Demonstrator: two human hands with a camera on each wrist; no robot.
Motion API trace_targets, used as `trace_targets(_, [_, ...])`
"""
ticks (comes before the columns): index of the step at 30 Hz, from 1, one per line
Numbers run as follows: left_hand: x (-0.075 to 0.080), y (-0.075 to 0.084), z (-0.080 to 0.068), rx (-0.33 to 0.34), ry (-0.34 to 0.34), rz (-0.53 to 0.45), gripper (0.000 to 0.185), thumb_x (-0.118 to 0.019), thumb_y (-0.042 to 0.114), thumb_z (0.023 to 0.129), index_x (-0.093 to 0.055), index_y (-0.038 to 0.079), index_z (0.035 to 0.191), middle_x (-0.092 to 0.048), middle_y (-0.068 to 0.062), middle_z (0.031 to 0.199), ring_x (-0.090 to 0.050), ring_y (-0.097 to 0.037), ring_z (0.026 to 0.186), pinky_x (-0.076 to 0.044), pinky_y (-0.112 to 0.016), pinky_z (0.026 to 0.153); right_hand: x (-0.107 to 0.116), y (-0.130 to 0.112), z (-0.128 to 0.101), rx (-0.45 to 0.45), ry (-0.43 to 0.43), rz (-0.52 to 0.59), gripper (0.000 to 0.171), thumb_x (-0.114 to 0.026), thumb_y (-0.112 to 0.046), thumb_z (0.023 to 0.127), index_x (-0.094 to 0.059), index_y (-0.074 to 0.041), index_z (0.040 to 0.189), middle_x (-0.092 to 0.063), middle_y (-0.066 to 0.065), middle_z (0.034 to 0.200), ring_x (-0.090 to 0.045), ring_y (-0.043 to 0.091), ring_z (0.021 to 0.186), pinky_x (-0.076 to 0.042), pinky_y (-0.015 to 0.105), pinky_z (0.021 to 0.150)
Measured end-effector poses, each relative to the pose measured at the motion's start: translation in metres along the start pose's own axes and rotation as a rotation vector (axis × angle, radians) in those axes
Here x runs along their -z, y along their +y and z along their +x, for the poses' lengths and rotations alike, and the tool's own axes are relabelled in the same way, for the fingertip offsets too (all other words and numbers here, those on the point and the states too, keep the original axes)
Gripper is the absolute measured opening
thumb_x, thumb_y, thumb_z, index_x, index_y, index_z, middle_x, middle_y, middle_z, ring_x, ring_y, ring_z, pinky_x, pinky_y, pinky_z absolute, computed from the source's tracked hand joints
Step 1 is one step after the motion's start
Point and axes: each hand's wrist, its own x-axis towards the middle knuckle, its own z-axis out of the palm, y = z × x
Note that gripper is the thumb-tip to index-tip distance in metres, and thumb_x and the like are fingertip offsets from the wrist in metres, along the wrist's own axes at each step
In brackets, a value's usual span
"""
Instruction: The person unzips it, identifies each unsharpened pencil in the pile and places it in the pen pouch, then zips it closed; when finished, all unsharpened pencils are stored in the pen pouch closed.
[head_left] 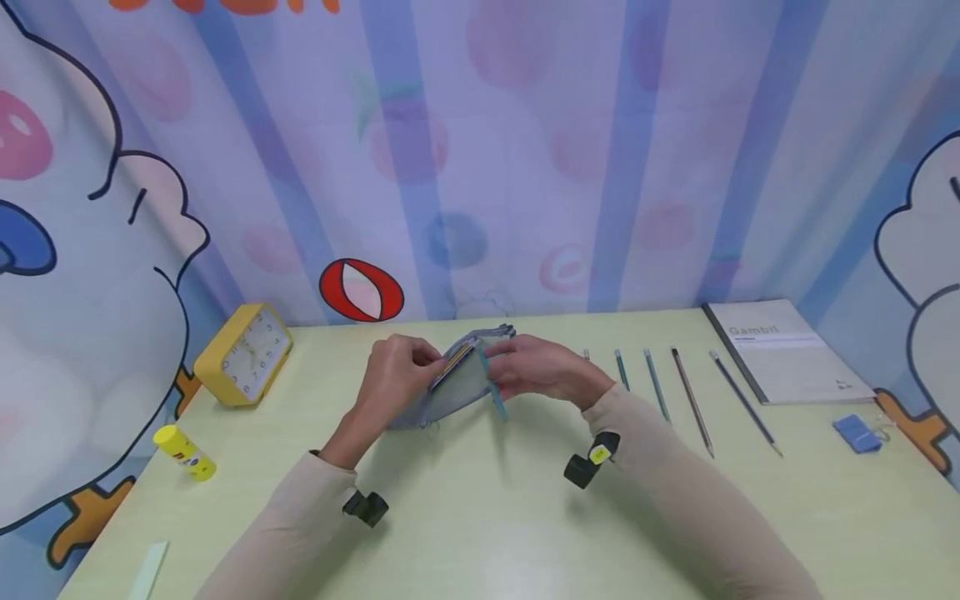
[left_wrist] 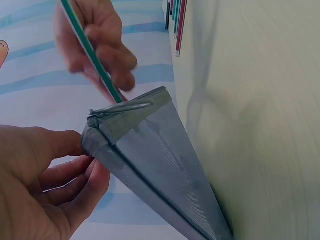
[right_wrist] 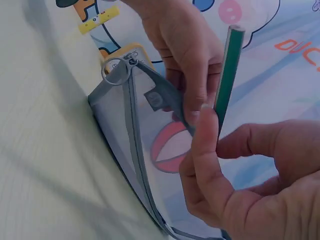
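Note:
A grey zippered pencil pouch point(head_left: 457, 392) is held tilted above the table, its zip open and a metal ring on the zip pull. My left hand point(head_left: 397, 371) pinches the pouch's upper edge between thumb and fingers. Something yellow and dark shows inside the mouth in the head view. Between thumb and fingers, my right hand point(head_left: 536, 367) holds a green pencil point(left_wrist: 87, 45) at a slant by the opening. In the left wrist view the pencil's lower end is hidden behind the pouch rim.
Several pencils point(head_left: 690, 400) lie side by side at right, near a Gambit notebook point(head_left: 787, 350) and a small blue clip-like object point(head_left: 857, 434). At left stand a yellow clock point(head_left: 243, 354) and a yellow glue stick point(head_left: 184, 452); a pale green strip point(head_left: 150, 571) lies at the front.

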Motion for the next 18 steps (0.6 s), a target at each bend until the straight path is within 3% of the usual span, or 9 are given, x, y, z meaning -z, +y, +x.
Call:
trace_targets(3, [0.001, 0.000, 0.000, 0.000, -0.008, 0.001, 0.011, -0.076, 0.016, 0.089, -0.081, 0.006, 0.090, -0.078, -0.007, 0.084, -0.070, -0.015, 0.073, -0.054, -0.025, 0.060, -0.009, 0.001, 0.016, 0.005, 0.044, 0.071, 0.048, -0.050, -0.005, 0.099, -0.043, 0.007, 0.145, -0.055, 0.032, 0.138, -0.069, 0.017, 0.095, -0.058, 0.024, 0.078])
trace_targets(6, [-0.001, 0.002, 0.000, -0.003, -0.010, 0.003, 0.011, -0.076, 0.016, 0.089, -0.081, 0.006, 0.091, -0.079, -0.007, 0.085, -0.071, -0.015, 0.075, -0.054, -0.025, 0.062, -0.016, 0.002, 0.028, -0.004, 0.097, 0.148, 0.052, -0.047, -0.002, 0.099, -0.034, 0.011, 0.148, -0.046, 0.036, 0.144, -0.068, 0.018, 0.094, -0.059, 0.023, 0.077])
trace_targets(9, [-0.001, 0.003, 0.000, -0.003, -0.006, 0.012, 0.010, -0.076, 0.016, 0.089, -0.081, 0.007, 0.090, -0.079, -0.006, 0.085, -0.071, -0.015, 0.075, -0.054, -0.024, 0.061, -0.022, 0.007, 0.041, -0.017, 0.153, 0.211, 0.051, -0.045, 0.002, 0.098, -0.034, 0.017, 0.145, -0.048, 0.037, 0.142, -0.069, 0.016, 0.084, -0.060, 0.022, 0.075])
trace_targets(12, [-0.001, 0.003, 0.000, -0.005, -0.007, 0.016, 0.010, -0.076, 0.015, 0.089, -0.081, 0.006, 0.090, -0.079, -0.007, 0.084, -0.071, -0.016, 0.075, -0.054, -0.024, 0.061, -0.028, 0.012, 0.053, -0.033, 0.217, 0.216, 0.042, -0.048, 0.004, 0.098, -0.045, 0.016, 0.138, -0.055, 0.034, 0.135, -0.071, 0.014, 0.076, -0.060, 0.022, 0.073])
trace_targets(18, [-0.002, 0.002, 0.000, -0.012, -0.015, 0.014, 0.010, -0.076, 0.015, 0.089, -0.081, 0.006, 0.090, -0.079, -0.007, 0.084, -0.072, -0.016, 0.075, -0.055, -0.025, 0.061, -0.037, 0.017, 0.059, -0.034, 0.318, 0.078, 0.038, -0.052, 0.002, 0.095, -0.053, 0.014, 0.131, -0.071, 0.025, 0.107, -0.069, 0.010, 0.061, -0.060, 0.023, 0.067])
